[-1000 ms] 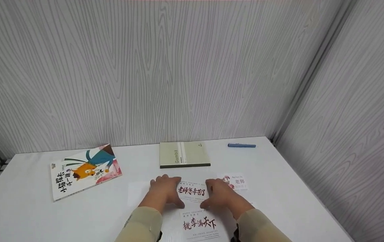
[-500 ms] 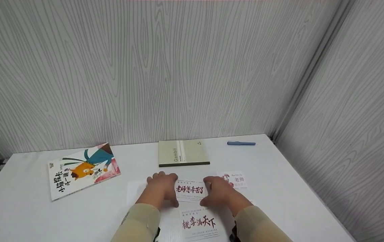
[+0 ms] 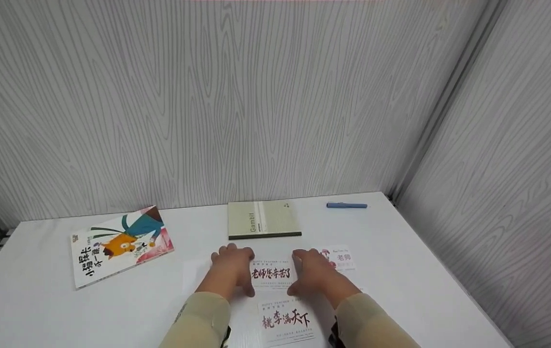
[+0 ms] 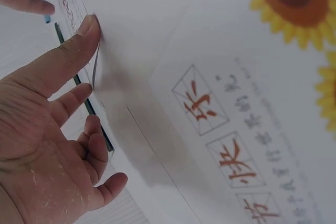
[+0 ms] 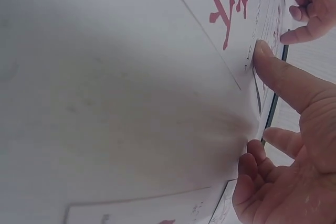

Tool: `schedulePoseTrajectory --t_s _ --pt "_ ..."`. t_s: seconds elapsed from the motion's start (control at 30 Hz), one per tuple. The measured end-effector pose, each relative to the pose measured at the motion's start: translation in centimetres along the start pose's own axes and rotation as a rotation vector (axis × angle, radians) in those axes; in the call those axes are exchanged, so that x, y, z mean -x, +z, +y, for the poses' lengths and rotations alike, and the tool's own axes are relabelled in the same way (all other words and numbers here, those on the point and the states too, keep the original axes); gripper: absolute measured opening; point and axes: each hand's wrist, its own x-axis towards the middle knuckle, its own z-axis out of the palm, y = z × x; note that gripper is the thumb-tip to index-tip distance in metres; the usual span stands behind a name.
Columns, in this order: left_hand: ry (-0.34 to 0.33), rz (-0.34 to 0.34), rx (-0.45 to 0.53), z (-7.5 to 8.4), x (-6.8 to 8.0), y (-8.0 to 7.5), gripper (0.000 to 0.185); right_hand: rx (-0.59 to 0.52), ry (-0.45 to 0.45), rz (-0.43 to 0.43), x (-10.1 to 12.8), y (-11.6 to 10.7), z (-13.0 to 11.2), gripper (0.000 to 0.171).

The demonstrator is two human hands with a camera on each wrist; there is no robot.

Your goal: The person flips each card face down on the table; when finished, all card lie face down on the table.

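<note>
Both hands are at a white greeting card (image 3: 271, 273) with red brush lettering, one at each short side. The left hand (image 3: 231, 266) has its thumb at the near left corner and its index finger farther up that edge. In the left wrist view, the edge runs between the thumb (image 4: 89, 27) and index finger, its other fingers loosely bent. The right hand (image 3: 316, 273) holds the opposite edge the same way, its thumb (image 5: 262, 53) at the near corner. Just below lies a second red-lettered card (image 3: 287, 319). A sunflower card (image 4: 236, 103) shows in the left wrist view.
A card with pink pictures (image 3: 343, 258) lies partly behind the right hand, and a plain white one (image 3: 193, 275) beside the left. Farther back are a picture book (image 3: 120, 246), a green notebook (image 3: 264, 220) and a blue pen (image 3: 346, 205). Panel walls (image 3: 275, 106) enclose the table.
The upper card has shifted slightly left relative to the lower card, with both hands staying at its sides. The lower card, books and pen keep their places.
</note>
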Motion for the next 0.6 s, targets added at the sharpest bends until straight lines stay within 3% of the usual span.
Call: schedulePoseTrajectory --t_s 0.3,0.6 --pt "0.008 -0.006 -0.031 0.26 -0.28 0.15 0.082 0.129 -0.053 -0.013 -0.35 -0.18 -0.42 0.085" --pt "-0.016 -0.025 -0.045 0.62 -0.70 0.20 0.079 0.186 -0.052 -0.023 -0.87 -0.36 -0.71 0.084"
